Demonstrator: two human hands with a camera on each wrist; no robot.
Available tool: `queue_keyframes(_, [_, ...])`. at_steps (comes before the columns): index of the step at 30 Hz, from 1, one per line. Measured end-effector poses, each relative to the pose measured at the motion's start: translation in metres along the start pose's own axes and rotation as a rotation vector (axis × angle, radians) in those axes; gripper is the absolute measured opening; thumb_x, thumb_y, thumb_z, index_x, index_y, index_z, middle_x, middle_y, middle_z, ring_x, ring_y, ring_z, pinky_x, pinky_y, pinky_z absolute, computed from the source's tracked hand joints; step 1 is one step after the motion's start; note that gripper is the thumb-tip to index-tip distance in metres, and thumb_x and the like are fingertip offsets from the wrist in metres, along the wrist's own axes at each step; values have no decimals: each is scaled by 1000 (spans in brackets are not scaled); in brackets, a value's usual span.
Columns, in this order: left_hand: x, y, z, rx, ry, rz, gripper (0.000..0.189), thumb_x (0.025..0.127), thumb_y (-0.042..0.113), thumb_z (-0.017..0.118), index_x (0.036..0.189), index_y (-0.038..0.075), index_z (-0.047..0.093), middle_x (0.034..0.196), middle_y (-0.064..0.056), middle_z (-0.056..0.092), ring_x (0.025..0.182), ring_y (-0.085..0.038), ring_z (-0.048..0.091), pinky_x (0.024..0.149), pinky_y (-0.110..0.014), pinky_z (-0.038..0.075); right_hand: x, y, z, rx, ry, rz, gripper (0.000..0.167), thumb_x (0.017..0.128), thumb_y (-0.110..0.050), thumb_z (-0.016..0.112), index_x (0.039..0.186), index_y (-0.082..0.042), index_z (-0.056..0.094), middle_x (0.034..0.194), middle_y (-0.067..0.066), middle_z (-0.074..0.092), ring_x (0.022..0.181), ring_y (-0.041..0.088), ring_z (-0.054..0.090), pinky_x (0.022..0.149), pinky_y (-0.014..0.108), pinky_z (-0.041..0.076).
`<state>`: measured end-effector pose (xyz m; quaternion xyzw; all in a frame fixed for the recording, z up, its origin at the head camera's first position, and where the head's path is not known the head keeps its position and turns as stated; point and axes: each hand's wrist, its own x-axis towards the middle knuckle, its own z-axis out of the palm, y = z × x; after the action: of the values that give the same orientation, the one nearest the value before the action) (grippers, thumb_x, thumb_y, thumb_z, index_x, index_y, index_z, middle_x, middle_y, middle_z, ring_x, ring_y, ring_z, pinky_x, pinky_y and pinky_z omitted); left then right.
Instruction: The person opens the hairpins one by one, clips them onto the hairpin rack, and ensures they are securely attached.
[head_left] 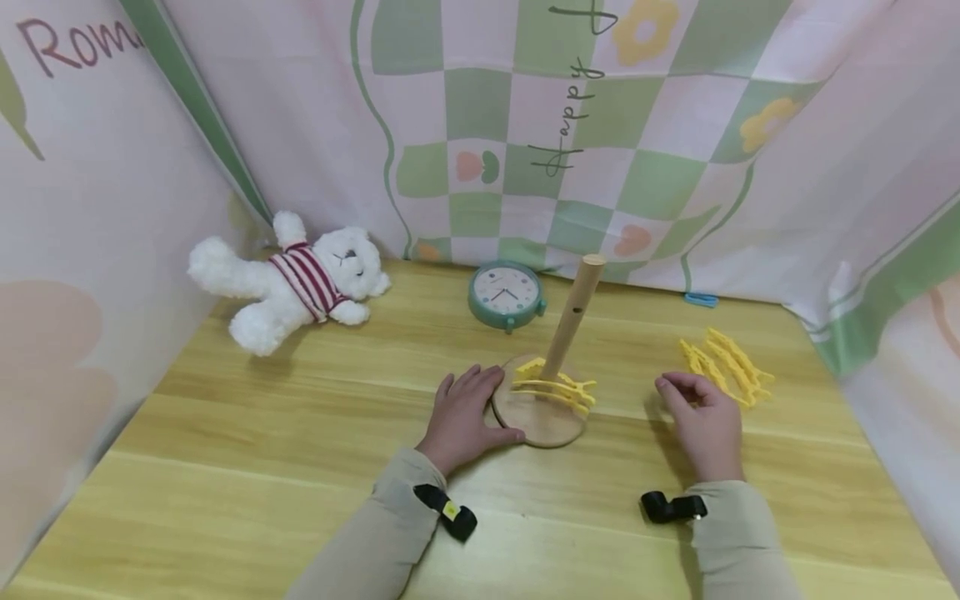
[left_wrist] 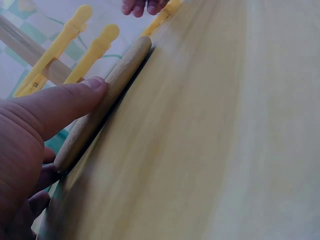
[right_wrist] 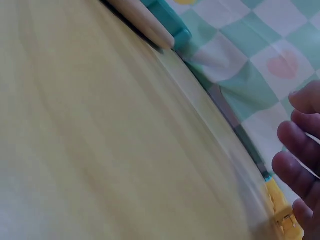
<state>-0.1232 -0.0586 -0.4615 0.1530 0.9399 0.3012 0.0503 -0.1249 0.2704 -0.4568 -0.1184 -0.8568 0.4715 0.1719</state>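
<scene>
Near the middle of the table (head_left: 247,467) stands a wooden stand (head_left: 564,337), in front of the teal clock (head_left: 507,290). It is pale, smooth wood: a flat round base (head_left: 551,429) with a rounded edge, and a plain cylindrical post (head_left: 584,283) with a small dark hole partway up its side. The base lies flat; the post's long axis rises from it, running up and to the right in the head view, its cut end uppermost.

Low by the post are slim yellow pieces (left_wrist: 95,52), glossy, with knobbed ends. Their long axes run crosswise to the post, the knobs toward the right; whether they ring it I cannot tell.

The left hand (head_left: 468,421) grips the left side of the base, thumb on the near edge and the other fingers spread along the far edge. The right hand (head_left: 708,421) is just beside the loose yellow pieces (head_left: 737,357), its fingers loosely bent, with nothing visible between them; contact with those pieces is unclear. The loose ones lie close together, long axes slanting from upper left to lower right.
</scene>
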Motion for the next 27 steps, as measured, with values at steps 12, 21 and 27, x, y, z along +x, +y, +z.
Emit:
queue_keyframes(12, [1, -2, 2, 2, 6, 5, 99, 76, 60, 80, 154, 14, 41, 159, -1, 40, 150, -26, 26, 122, -53, 6, -2, -2, 2, -6, -90, -66, 27, 95, -27, 72, 107, -2, 74, 85, -19, 67, 75, 2, 60, 64, 13, 47])
queue_keyframes(21, [1, -3, 4, 1, 5, 13, 99, 76, 61, 79, 154, 15, 41, 159, -1, 40, 150, -26, 26, 122, -53, 6, -11, -13, 11, 33, -200, -155, 22, 96, -22, 70, 101, -1, 74, 90, -8, 72, 79, 3, 63, 69, 13, 50])
queue_keyframes(27, [1, -2, 3, 0, 8, 15, 99, 76, 62, 79, 154, 14, 41, 159, -2, 40, 150, -26, 26, 122, -53, 6, -17, -22, 15, -3, -236, -186, 22, 96, -27, 70, 100, -6, 75, 94, -5, 72, 84, 2, 62, 72, 13, 49])
